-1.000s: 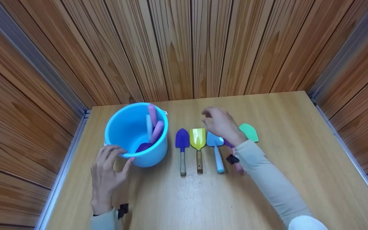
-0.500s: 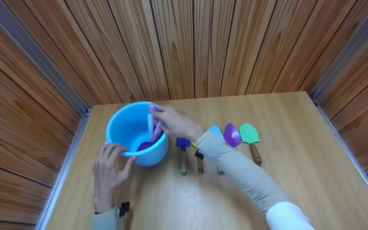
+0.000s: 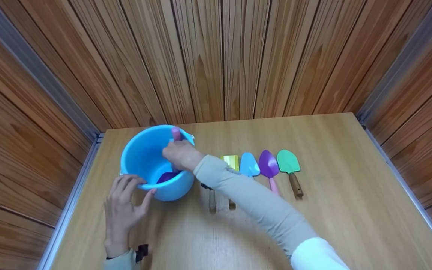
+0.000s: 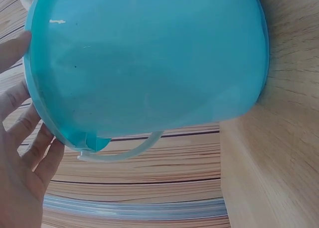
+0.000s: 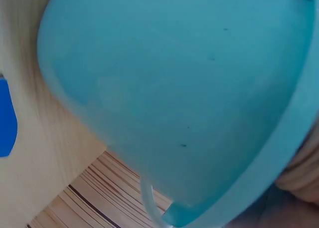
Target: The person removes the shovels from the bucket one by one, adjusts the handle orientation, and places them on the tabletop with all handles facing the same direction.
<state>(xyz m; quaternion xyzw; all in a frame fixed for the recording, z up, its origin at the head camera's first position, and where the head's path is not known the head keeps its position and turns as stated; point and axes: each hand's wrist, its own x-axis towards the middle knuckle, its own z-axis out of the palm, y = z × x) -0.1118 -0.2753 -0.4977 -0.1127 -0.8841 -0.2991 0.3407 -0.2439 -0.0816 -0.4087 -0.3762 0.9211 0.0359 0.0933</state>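
A light blue bucket (image 3: 174, 190) stands on the left of the table. My left hand (image 3: 120, 213) holds its near rim, thumb outside and fingers over the edge; the left wrist view shows those fingers along the rim of the bucket (image 4: 149, 58). Inside the bucket, my right hand (image 3: 182, 154) reaches in among toy shovel handles. One pink handle (image 3: 176, 133) sticks up behind it, and a dark purple blade (image 3: 167, 177) lies lower down. The right fingertips are hidden, so what they grasp cannot be told. In the right wrist view, the bucket wall covers most of that hand.
Toy shovels lie in a row right of the bucket: yellow (image 3: 231, 161), light blue (image 3: 249, 164), purple (image 3: 268, 163) and green (image 3: 288, 161). A wooden handle (image 3: 212, 201) shows below my right forearm, its blade covered. Wood-panelled walls (image 3: 238, 60) enclose the table.
My right hand has moved left from above the shovels, across to the bucket's right rim, then down inside it. My left hand keeps its hold on the rim.
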